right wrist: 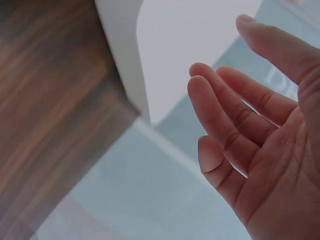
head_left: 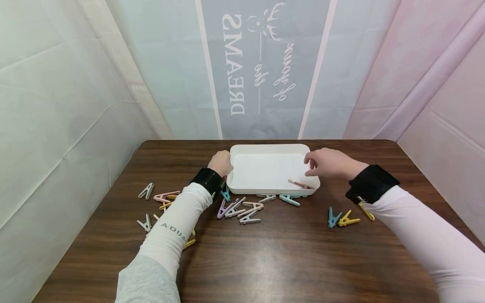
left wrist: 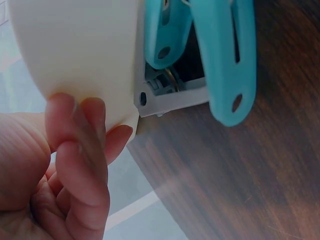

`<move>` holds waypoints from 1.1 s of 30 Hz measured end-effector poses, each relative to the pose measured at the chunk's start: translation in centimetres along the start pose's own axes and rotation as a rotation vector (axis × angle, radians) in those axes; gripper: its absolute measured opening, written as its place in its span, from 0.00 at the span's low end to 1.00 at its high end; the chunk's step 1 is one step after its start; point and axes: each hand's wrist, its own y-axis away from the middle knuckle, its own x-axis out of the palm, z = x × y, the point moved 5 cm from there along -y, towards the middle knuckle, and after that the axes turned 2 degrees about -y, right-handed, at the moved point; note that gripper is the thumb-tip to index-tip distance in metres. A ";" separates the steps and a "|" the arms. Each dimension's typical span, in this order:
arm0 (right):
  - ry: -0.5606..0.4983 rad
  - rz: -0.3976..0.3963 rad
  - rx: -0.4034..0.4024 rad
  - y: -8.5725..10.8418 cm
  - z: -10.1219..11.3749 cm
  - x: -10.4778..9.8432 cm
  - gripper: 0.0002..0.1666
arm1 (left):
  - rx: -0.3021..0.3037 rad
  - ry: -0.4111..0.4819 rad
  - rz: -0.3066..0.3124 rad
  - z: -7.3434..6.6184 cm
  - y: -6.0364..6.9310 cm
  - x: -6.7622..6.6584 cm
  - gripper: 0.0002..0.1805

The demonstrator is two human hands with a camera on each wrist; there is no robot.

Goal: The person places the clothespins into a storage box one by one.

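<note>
A white rectangular tray [head_left: 261, 168] lies at the far side of the table, with one pinkish clothespin [head_left: 302, 184] in its near right corner. At the tray's left end, my left hand [head_left: 221, 163] grips the wall; the left wrist view shows its fingers [left wrist: 80, 170] curled at the white edge [left wrist: 80, 50]. Close by are a teal clothespin [left wrist: 225, 65] and a grey clothespin [left wrist: 182, 97]. My right hand [head_left: 333, 163] hovers at the tray's right end, fingers loosely bent and holding nothing; in the right wrist view its palm [right wrist: 280, 175] is bare.
Along the tray's near side lie several clothespins, among them a purple one [head_left: 223, 209] and a mint one [head_left: 289, 200]. More, including a grey one [head_left: 146, 191], lie around the left forearm. Blue [head_left: 333, 218] and yellow [head_left: 348, 219] clothespins lie by the right forearm. Cloth hangs behind the table.
</note>
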 end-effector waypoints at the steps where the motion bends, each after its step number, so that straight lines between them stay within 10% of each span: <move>1: 0.002 -0.015 0.013 0.4 -0.4 -0.5 0.16 | -0.005 0.003 0.004 0.1 0.0 0.0 0.05; 8: 0.010 -0.064 0.098 4.3 -4.0 -2.2 0.23 | -0.012 0.023 0.012 0.2 0.0 -0.2 0.05; 21: 0.071 -0.011 0.254 12.2 -9.4 1.1 0.43 | -0.005 0.009 -0.004 -0.1 -0.2 -0.3 0.05; 33: 0.057 0.162 0.400 13.1 -10.9 3.1 0.43 | -0.009 -0.001 -0.004 0.1 0.3 -0.1 0.04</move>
